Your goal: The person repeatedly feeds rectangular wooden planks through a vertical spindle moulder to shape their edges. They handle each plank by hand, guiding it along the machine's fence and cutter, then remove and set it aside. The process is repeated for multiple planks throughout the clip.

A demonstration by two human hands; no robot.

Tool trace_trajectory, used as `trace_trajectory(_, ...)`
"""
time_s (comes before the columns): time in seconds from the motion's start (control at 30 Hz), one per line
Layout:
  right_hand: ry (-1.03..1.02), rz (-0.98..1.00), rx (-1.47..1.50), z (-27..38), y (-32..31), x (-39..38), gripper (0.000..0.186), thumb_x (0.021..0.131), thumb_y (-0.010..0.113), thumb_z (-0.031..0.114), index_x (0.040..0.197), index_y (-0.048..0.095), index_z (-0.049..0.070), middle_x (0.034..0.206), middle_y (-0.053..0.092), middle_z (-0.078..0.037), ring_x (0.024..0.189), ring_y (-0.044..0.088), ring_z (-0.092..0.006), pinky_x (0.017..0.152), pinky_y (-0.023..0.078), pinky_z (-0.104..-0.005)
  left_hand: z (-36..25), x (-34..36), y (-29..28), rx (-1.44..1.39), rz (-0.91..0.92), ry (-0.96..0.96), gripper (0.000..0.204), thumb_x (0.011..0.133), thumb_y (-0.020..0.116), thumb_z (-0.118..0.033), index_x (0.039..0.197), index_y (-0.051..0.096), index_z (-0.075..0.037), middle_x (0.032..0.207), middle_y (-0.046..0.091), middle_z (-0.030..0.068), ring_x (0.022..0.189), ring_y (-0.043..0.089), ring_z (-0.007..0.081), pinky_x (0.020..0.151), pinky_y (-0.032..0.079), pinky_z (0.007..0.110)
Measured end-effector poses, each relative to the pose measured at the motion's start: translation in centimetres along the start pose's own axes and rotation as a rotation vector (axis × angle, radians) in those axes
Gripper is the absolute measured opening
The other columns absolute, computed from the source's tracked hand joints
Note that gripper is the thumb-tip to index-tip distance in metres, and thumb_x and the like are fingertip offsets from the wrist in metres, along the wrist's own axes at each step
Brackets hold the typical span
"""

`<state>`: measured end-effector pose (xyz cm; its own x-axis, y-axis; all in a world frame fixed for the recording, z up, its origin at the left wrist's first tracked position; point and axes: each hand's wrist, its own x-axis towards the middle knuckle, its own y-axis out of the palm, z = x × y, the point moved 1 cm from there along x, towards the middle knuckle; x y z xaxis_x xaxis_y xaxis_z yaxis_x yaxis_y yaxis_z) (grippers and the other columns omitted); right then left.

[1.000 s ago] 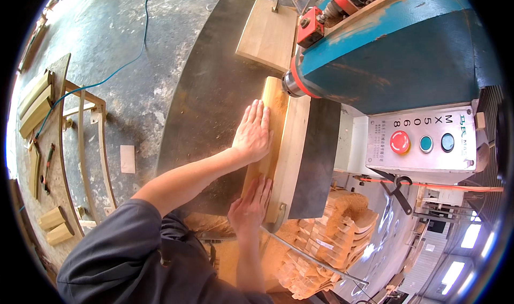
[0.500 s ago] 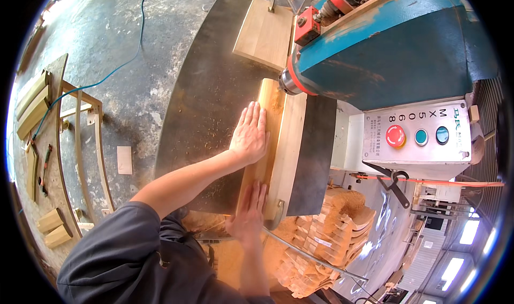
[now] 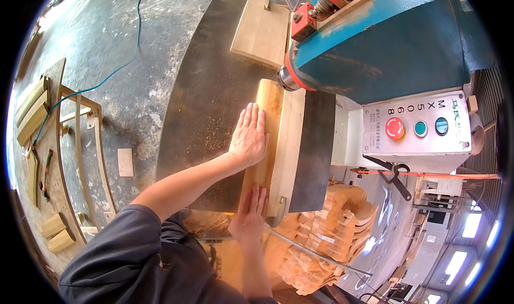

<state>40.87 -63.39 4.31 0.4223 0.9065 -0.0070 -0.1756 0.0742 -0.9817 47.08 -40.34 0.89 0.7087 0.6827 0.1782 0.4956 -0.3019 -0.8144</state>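
A long yellow wooden workpiece (image 3: 269, 124) lies along a pale wooden fence (image 3: 290, 138) on the dark machine table (image 3: 198, 95), its far end near the red-ringed cutter head (image 3: 287, 74) and dusted with sawdust. My left hand (image 3: 247, 137) lies on the workpiece's middle and left edge, fingers stretched out and pointing away from me. Lower down, my right hand (image 3: 249, 210) rests on the near end, fingers extended flat along it.
A wide board (image 3: 257, 31) sits at the table's far end. The blue machine body (image 3: 380, 52) carries a button panel (image 3: 412, 124). Sawdust-covered cut pieces (image 3: 332, 229) are stacked below. A wooden rack (image 3: 80, 159) and blue hose (image 3: 115, 73) are at the left.
The workpiece has shifted slightly toward me relative to the cutter, both hands staying on it. My right hand sits slightly lower. The machine appears a little higher and further left in view.
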Motion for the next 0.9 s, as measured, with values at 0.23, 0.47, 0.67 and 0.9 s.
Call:
trace_trajectory(0.23,-0.003,-0.048,0.005,0.3,0.0,-0.7,0.081,0.076,0.062,-0.002,0.154,0.043,-0.010,0.165,0.038,-0.031,0.153,0.034,-0.0560,0.122,0.034,-0.0658,-0.2,-0.8,0.0,-0.022,0.000,0.008,0.070,0.105,0.046,-0.028,0.156,0.034,0.017,0.166,0.029,0.0387,0.161,0.020,0.0499,0.134,0.012,0.054)
trace_trajectory(0.47,0.002,-0.044,0.014,0.2,0.0,-2.5,0.079,0.076,0.062,0.000,0.152,0.047,-0.007,0.163,0.041,-0.028,0.152,0.037,-0.0537,0.122,0.036,-0.0647,-0.5,-2.3,0.2,-0.057,-0.042,0.016,0.072,0.102,0.051,-0.028,0.156,0.032,0.017,0.166,0.028,0.0395,0.160,0.019,0.0512,0.133,0.012,0.057)
trace_trajectory(0.67,-0.033,-0.059,0.037,0.6,-0.6,-5.4,0.076,0.077,0.062,0.001,0.151,0.050,-0.006,0.163,0.044,-0.024,0.152,0.039,-0.0506,0.121,0.038,-0.0651,-0.4,-5.8,-1.1,-0.063,-0.039,0.023,0.075,0.099,0.055,-0.026,0.159,0.031,0.012,0.164,0.028,0.0413,0.159,0.020,0.0537,0.131,0.012,0.060)
trace_trajectory(0.9,-0.017,-0.056,0.059,1.6,-0.1,-3.5,0.075,0.075,0.062,0.001,0.149,0.051,-0.006,0.162,0.045,-0.024,0.153,0.038,-0.0503,0.123,0.037,-0.0619,0.6,-4.0,-1.4,-0.059,-0.108,-0.001,0.072,0.098,0.054,-0.024,0.159,0.034,0.010,0.163,0.033,0.0407,0.158,0.023,0.0535,0.131,0.012,0.060)
